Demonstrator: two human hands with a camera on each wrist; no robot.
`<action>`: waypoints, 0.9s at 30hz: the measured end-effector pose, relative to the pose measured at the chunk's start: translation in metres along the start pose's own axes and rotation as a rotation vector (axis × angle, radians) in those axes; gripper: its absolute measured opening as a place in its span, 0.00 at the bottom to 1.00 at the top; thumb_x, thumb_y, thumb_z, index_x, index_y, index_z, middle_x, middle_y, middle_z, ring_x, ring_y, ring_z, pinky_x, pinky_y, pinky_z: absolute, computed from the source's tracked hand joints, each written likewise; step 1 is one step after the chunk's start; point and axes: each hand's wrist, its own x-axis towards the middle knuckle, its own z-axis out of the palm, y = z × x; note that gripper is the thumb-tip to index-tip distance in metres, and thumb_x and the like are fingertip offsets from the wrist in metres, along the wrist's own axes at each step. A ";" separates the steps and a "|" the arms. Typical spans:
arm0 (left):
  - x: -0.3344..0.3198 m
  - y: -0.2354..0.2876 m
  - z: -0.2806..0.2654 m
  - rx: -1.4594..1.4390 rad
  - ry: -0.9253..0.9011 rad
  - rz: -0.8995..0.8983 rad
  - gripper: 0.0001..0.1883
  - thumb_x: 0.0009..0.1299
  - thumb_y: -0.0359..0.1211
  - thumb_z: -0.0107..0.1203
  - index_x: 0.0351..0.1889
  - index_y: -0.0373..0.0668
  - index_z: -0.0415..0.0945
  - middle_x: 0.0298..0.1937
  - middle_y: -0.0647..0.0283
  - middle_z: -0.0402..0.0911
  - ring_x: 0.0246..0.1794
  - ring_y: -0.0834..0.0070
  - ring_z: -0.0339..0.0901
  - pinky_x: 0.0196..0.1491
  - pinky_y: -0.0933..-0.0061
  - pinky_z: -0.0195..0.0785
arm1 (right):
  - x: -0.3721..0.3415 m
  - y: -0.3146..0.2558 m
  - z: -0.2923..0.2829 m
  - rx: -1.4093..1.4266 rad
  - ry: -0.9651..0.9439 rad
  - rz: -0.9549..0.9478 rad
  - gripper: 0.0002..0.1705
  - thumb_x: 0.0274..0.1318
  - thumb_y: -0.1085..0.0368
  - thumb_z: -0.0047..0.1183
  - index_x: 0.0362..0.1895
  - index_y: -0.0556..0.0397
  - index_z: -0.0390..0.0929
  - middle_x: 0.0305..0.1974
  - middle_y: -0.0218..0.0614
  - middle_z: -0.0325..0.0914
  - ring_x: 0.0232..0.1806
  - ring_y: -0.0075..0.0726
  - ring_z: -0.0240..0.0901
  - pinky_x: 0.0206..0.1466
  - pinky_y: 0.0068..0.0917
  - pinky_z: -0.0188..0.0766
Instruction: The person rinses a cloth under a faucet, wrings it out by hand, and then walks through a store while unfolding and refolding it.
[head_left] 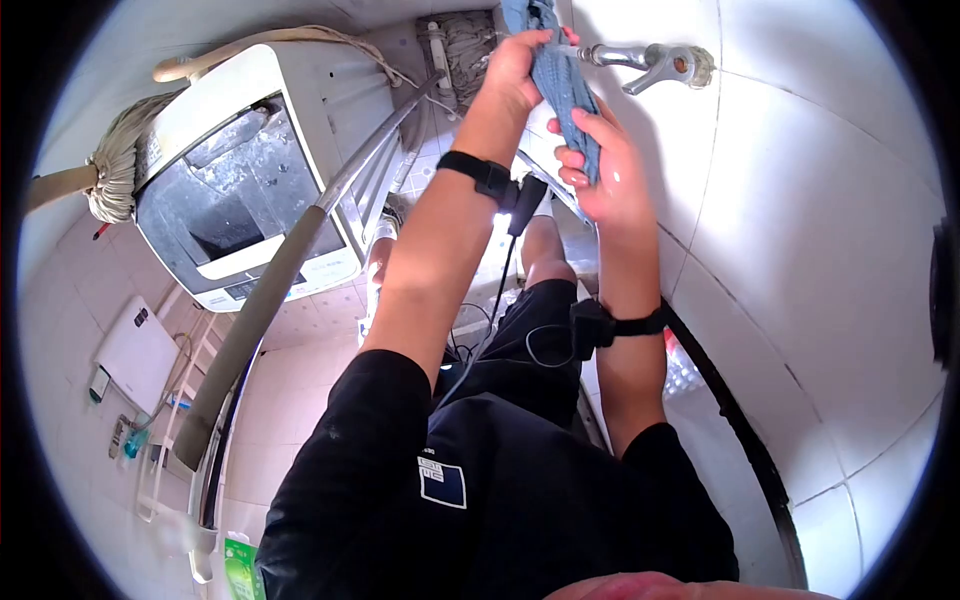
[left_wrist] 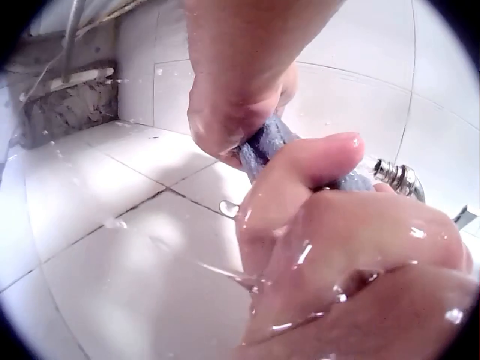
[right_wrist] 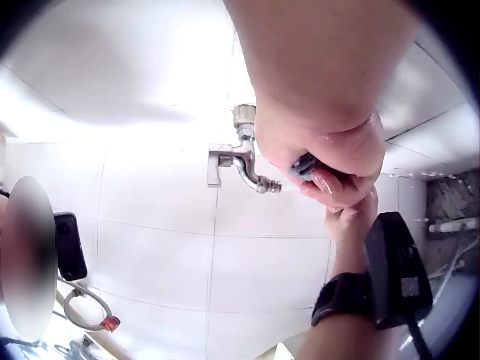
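Observation:
A wet blue cloth [head_left: 562,85] hangs lengthwise between my two hands, bunched into a thick strip. My left hand [head_left: 515,70] grips its upper part, close beside the outlet of the metal tap [head_left: 655,65]. Lower down, my right hand [head_left: 610,165] holds the other end. In the left wrist view my right hand [left_wrist: 352,232] is close and glossy with water, its thumb along the cloth [left_wrist: 270,142]. Clear water shows at the tap's mouth [left_wrist: 386,171], and drops fly to the left. The right wrist view has my right hand [right_wrist: 334,161] curled round the cloth, hiding most of it.
At the left stands a white washing machine [head_left: 300,150]. A long grey pole [head_left: 270,290] slants in front of it. One mop head [head_left: 115,165] is beside the machine, another [head_left: 475,55] at the back. White tiled wall [head_left: 800,200] rises close on the right.

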 end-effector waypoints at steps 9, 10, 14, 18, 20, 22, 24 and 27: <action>0.021 -0.004 0.004 -0.097 -0.074 -0.026 0.25 0.75 0.44 0.26 0.51 0.31 0.66 0.45 0.43 0.75 0.47 0.51 0.75 0.53 0.50 0.67 | -0.022 -0.001 -0.020 0.271 -0.016 0.010 0.21 0.61 0.62 0.44 0.55 0.59 0.63 0.44 0.51 0.71 0.20 0.22 0.59 0.16 0.15 0.56; 0.010 -0.002 0.009 -0.148 -0.071 -0.044 0.27 0.75 0.44 0.24 0.53 0.31 0.66 0.51 0.41 0.73 0.51 0.49 0.73 0.56 0.47 0.65 | -0.022 -0.001 -0.021 0.268 -0.012 0.014 0.21 0.61 0.62 0.44 0.55 0.59 0.63 0.44 0.51 0.71 0.20 0.22 0.59 0.16 0.15 0.56; -0.004 -0.001 -0.010 -0.383 -0.221 -0.093 0.30 0.73 0.48 0.25 0.63 0.34 0.56 0.54 0.35 0.69 0.56 0.40 0.67 0.60 0.39 0.58 | -0.021 0.002 -0.024 0.266 -0.016 0.027 0.23 0.61 0.62 0.43 0.58 0.60 0.62 0.44 0.51 0.73 0.20 0.23 0.61 0.16 0.16 0.57; -0.005 -0.011 -0.014 -0.159 0.175 -0.114 0.24 0.72 0.39 0.32 0.54 0.28 0.64 0.48 0.44 0.75 0.46 0.47 0.74 0.53 0.46 0.68 | -0.033 0.009 -0.024 -0.182 0.131 -0.046 0.30 0.58 0.67 0.44 0.65 0.57 0.57 0.41 0.48 0.76 0.19 0.23 0.63 0.17 0.16 0.57; -0.001 -0.012 -0.021 -0.157 0.138 -0.118 0.23 0.70 0.35 0.32 0.54 0.25 0.64 0.46 0.46 0.76 0.45 0.50 0.75 0.49 0.50 0.71 | -0.038 0.014 -0.016 -0.252 0.156 -0.059 0.34 0.56 0.70 0.44 0.68 0.54 0.54 0.38 0.45 0.77 0.18 0.21 0.63 0.18 0.16 0.58; 0.003 -0.009 -0.023 -0.082 0.017 0.014 0.23 0.64 0.30 0.35 0.53 0.24 0.65 0.44 0.46 0.77 0.44 0.53 0.76 0.48 0.53 0.72 | -0.045 0.019 -0.013 -0.475 0.158 -0.183 0.34 0.54 0.72 0.44 0.68 0.53 0.56 0.38 0.43 0.78 0.19 0.18 0.63 0.19 0.15 0.59; 0.005 -0.005 -0.024 -0.143 -0.023 -0.001 0.24 0.61 0.28 0.35 0.54 0.25 0.66 0.44 0.47 0.77 0.43 0.54 0.76 0.47 0.55 0.73 | -0.052 0.020 -0.010 -0.467 0.182 -0.178 0.35 0.53 0.73 0.44 0.68 0.53 0.56 0.38 0.42 0.78 0.19 0.17 0.63 0.20 0.15 0.60; 0.021 0.003 -0.029 -0.222 -0.097 -0.027 0.26 0.55 0.26 0.37 0.54 0.26 0.67 0.44 0.47 0.77 0.41 0.56 0.76 0.45 0.58 0.73 | -0.057 0.021 -0.009 -0.570 0.155 -0.242 0.35 0.53 0.73 0.43 0.68 0.54 0.56 0.38 0.42 0.78 0.19 0.17 0.63 0.21 0.15 0.61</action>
